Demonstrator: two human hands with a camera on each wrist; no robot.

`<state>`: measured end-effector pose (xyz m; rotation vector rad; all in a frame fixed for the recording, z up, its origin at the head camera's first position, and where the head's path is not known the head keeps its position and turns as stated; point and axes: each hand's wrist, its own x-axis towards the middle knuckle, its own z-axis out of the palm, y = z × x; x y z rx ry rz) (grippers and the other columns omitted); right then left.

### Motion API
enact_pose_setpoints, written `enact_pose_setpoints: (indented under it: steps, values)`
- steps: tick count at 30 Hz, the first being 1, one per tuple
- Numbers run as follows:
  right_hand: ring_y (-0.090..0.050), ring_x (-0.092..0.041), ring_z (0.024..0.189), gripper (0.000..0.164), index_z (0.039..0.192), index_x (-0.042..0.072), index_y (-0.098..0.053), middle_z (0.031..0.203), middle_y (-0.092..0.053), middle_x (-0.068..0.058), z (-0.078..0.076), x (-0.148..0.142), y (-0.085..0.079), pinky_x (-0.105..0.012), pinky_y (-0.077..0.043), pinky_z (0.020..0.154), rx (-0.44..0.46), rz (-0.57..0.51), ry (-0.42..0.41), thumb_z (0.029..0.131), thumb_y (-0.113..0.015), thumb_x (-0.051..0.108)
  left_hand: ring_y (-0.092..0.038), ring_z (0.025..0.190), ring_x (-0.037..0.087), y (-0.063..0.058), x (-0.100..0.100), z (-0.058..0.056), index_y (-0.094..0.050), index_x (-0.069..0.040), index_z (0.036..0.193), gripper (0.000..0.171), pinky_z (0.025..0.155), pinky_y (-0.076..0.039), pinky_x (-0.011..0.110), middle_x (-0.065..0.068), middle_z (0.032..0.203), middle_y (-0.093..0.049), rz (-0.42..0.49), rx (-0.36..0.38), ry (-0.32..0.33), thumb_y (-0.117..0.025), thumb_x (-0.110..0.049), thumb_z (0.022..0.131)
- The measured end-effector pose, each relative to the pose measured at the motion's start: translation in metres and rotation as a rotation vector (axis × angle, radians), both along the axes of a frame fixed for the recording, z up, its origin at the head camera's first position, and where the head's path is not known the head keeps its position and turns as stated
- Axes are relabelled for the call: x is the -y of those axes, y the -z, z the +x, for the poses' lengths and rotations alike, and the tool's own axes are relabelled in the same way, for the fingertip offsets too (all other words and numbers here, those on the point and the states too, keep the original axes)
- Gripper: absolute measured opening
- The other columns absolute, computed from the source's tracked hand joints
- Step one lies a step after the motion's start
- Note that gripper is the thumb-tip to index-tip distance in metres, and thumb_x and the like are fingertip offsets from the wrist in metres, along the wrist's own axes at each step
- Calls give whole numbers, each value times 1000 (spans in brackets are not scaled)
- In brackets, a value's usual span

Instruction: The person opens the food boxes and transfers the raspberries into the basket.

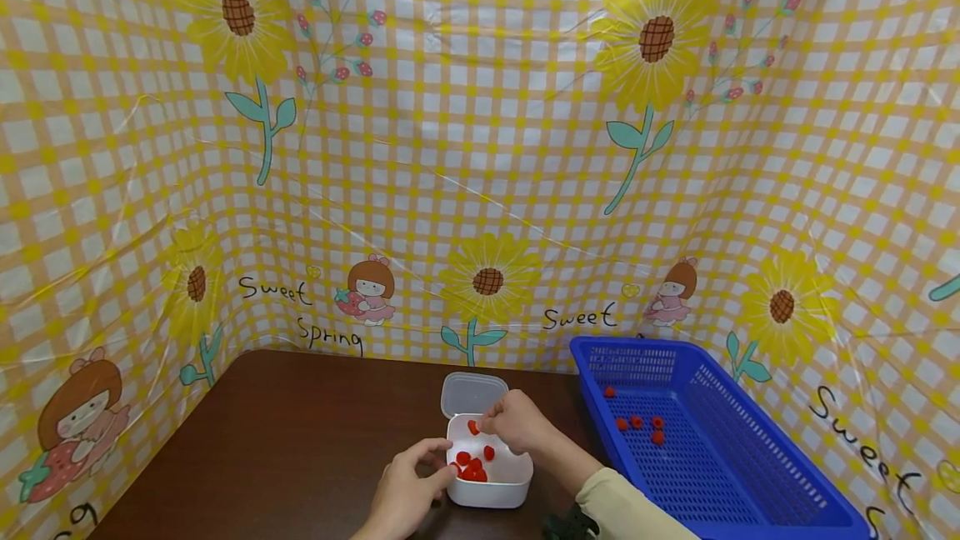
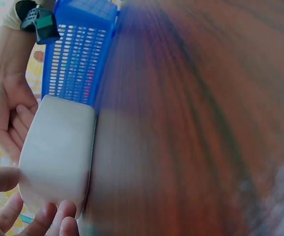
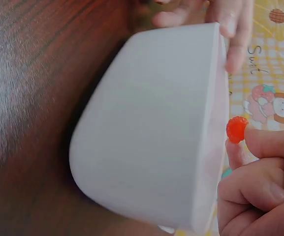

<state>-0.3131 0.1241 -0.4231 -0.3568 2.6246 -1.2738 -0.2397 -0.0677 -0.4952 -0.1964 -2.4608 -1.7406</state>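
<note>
A white lidded box (image 1: 489, 496) stands on the table with its clear lid (image 1: 474, 396) folded back behind it. Several red raspberries (image 1: 475, 468), small and bumpy, lie inside, mostly toward the front left. My left hand (image 1: 408, 482) holds the box at its left wall, fingers and thumb at the rim. Over the back of the opening, my right hand (image 1: 519, 423) pinches one raspberry (image 3: 236, 129) between thumb and fingertip. From the right wrist view, this raspberry shows just beyond the rim of the box.
To the right stands a blue plastic basket (image 1: 720, 461) with slotted walls, several raspberries (image 1: 637, 422) on its floor toward the left. A dark brown table (image 1: 300, 432) lies under everything. Checked cloth (image 1: 480, 148) with sunflowers hangs behind and at both sides.
</note>
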Motion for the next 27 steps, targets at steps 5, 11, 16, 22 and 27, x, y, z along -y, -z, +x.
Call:
enact_pose_setpoints:
  steps: [5,11,16,22,27]
  values:
    - [-24,-6,39,12,90,2,-78,54,-42,5,1,-9,-11,-19,-26,38,5,-13,26,92,-69,9,-65,61,19,1,0,1,-70,-15,119,33,55,-46,27,0,88,-67,4,5,1,-77,-19,87]
    - [-23,-8,40,13,92,2,-78,50,-36,5,-3,-21,-24,-20,-24,38,-5,-14,85,94,-67,9,-65,61,19,-1,0,1,-70,-14,120,34,54,-46,27,1,89,-66,3,19,2,-77,-21,88]
    - [-20,-8,41,15,97,-1,-75,53,-32,6,-6,-36,-38,-22,-21,41,2,-52,123,96,-64,9,-65,61,19,-3,-1,0,-70,-14,119,33,53,-45,28,2,88,-65,11,22,-3,-76,-21,87]
    - [-16,-7,43,15,96,-1,-75,53,-24,8,-12,-60,-48,-22,-19,42,-14,-68,131,96,-64,9,-65,61,19,-3,-1,0,-71,-16,118,32,53,-45,28,2,88,-65,8,22,-9,-77,-21,87]
    - [-16,-7,43,17,98,-1,-76,52,-24,9,-17,-79,-56,-22,-20,42,-18,-57,144,97,-63,10,-65,61,19,-2,-1,0,-71,-16,118,32,52,-44,28,1,88,-65,14,28,-12,-77,-21,87]
